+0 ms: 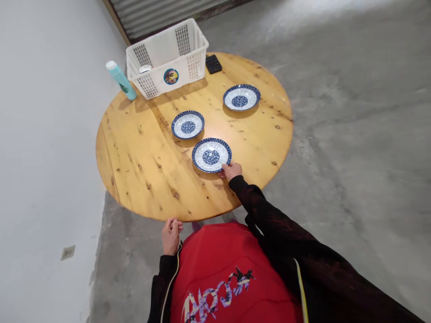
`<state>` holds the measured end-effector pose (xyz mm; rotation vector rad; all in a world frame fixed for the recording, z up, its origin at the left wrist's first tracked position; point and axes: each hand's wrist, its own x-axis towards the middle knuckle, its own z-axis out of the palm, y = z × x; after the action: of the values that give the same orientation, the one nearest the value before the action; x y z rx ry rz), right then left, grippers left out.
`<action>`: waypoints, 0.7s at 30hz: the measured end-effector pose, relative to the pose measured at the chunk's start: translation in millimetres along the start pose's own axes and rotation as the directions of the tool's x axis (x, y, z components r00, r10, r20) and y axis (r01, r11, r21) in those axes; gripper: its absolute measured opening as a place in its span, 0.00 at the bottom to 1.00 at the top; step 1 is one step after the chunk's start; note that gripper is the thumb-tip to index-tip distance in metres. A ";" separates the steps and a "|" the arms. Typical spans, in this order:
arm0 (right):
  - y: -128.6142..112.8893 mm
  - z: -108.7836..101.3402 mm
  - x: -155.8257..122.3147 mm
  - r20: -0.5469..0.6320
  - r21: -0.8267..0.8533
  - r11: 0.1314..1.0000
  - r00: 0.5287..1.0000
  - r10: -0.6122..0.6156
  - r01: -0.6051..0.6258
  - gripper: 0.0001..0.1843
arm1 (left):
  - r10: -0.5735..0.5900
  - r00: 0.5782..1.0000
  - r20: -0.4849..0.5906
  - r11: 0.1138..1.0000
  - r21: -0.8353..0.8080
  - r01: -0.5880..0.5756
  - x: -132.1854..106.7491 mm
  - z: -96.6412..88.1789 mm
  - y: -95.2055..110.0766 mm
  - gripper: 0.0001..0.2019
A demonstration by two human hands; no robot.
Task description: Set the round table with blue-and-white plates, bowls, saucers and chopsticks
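Note:
My right hand [231, 170] pinches the near right rim of a blue-and-white patterned plate [211, 155], thumb on top and fingers underneath. Just behind it sits a smaller plate [187, 125] with the same dark blue rim and round blue centre. A third matching plate [241, 97] lies farther back to the right, apart from the other two. My left hand [172, 234] hangs at the near edge of the table, its fingers curled in with nothing visible in them.
The plates are on a round wooden table [134, 157]. At its back stands a white plastic basket [186, 72] with a white item [145, 68] inside. A turquoise bottle [123, 81] leans in view left of it, and a black slotted object [213, 64] lies on its right. A white wall [50, 134] borders the left.

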<state>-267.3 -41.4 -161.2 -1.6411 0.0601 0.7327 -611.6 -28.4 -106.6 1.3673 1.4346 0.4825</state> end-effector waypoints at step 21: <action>2.8 -8.6 -4.0 0.031 0.089 0.996 1.000 -0.002 -0.001 0.08 | -0.008 1.000 0.013 1.000 0.016 0.008 3.5 3.2 0.2 0.19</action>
<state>-268.0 -51.3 -161.6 -1.5447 0.0691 0.7454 -608.1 -26.3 -109.0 1.3743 1.4356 0.4567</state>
